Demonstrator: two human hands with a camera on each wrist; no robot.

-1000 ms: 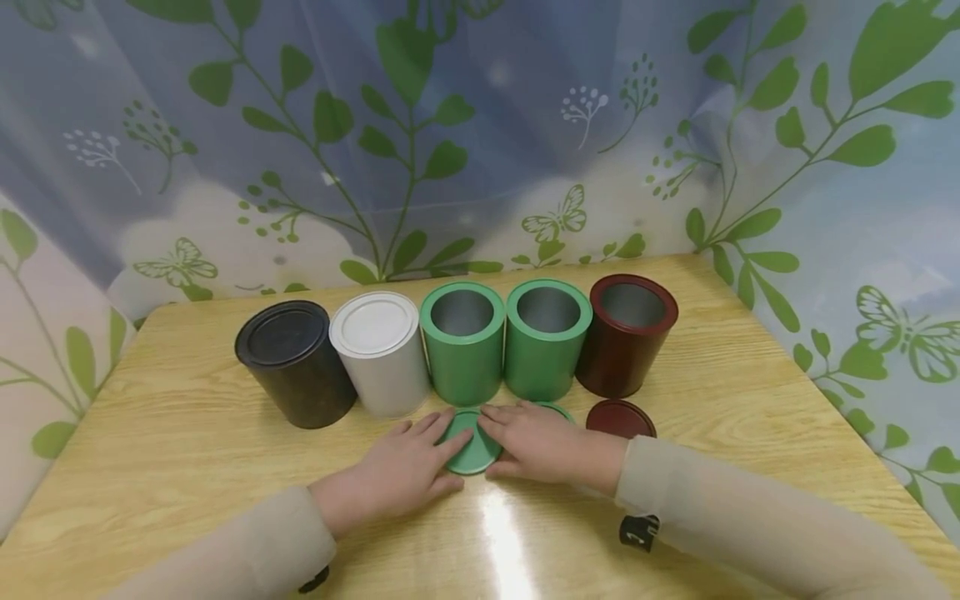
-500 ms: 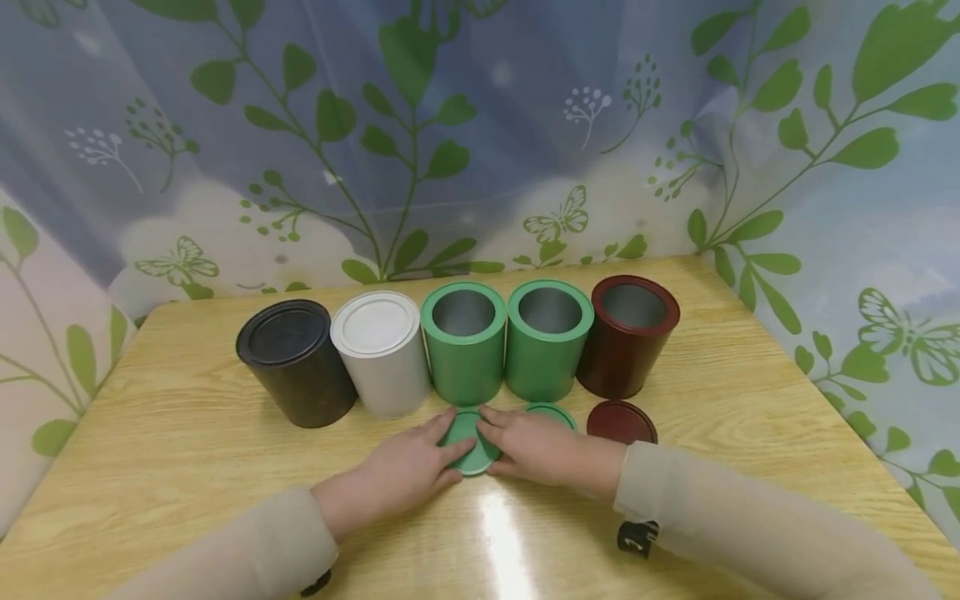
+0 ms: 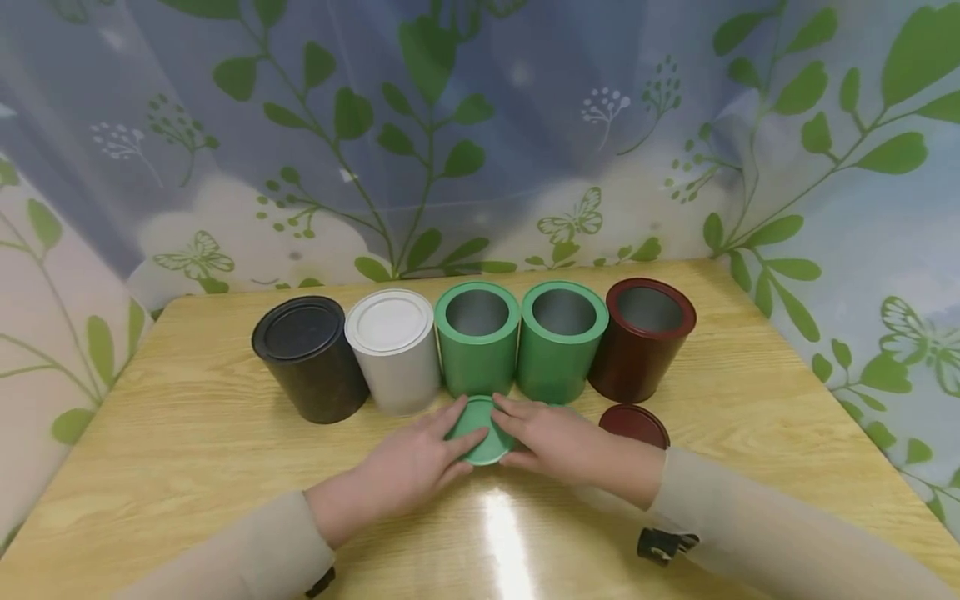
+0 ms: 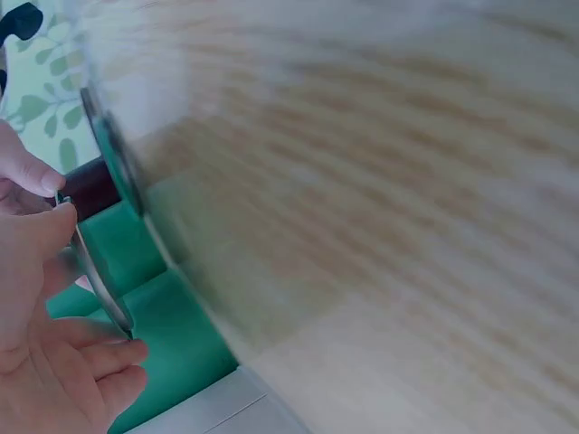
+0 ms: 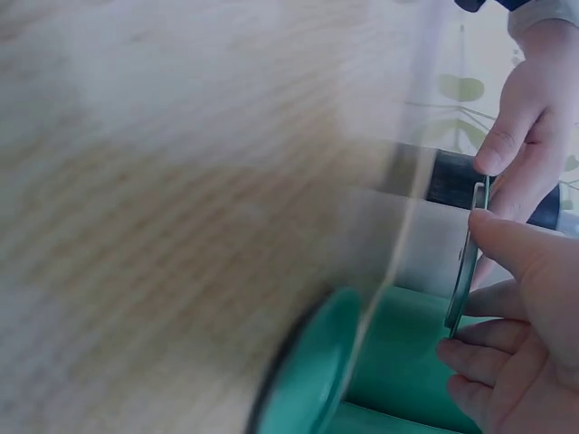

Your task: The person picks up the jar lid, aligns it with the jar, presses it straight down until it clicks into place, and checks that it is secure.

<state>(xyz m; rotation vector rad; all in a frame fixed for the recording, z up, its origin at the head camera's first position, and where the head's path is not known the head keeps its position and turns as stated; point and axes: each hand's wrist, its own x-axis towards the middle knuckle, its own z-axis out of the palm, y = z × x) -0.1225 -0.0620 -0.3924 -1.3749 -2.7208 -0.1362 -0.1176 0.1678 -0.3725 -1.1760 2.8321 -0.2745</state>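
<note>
No text, label, number or sign can be read here

Behind your wood-grained bench point(image 3: 187, 517) hangs a blue and white cloth point(image 3: 495, 208) printed with green leaves point(image 3: 427, 58) and butterflies point(image 3: 572, 218); at your left stand a black can point(image 3: 322, 375) and a white can point(image 3: 401, 367), both lidded; at your right stands an open dark red can point(image 3: 636, 365), a dark red lid point(image 3: 636, 423) lying in front of it
</note>
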